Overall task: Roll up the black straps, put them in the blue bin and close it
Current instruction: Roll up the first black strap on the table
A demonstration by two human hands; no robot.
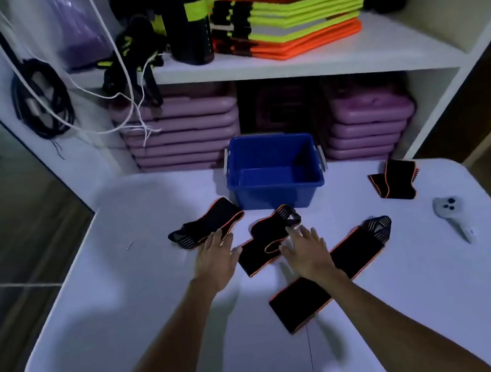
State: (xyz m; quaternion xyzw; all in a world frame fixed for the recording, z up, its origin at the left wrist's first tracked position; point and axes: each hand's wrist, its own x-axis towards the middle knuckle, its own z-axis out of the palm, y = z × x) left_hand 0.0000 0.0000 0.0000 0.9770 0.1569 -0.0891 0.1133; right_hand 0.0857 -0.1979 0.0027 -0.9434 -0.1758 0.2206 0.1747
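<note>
Both hands hover spread over the table (127,295), left hand (216,260) beside the 10 o'clock strap (208,223), right hand (306,254) on the middle strap (264,245), bin (273,172) open at 12 o'clock.

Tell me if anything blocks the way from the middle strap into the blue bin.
Nothing visible does. The middle strap lies on the table just in front of the blue bin, which is open and looks empty. Both hands, left and right, are open at the strap.
</note>
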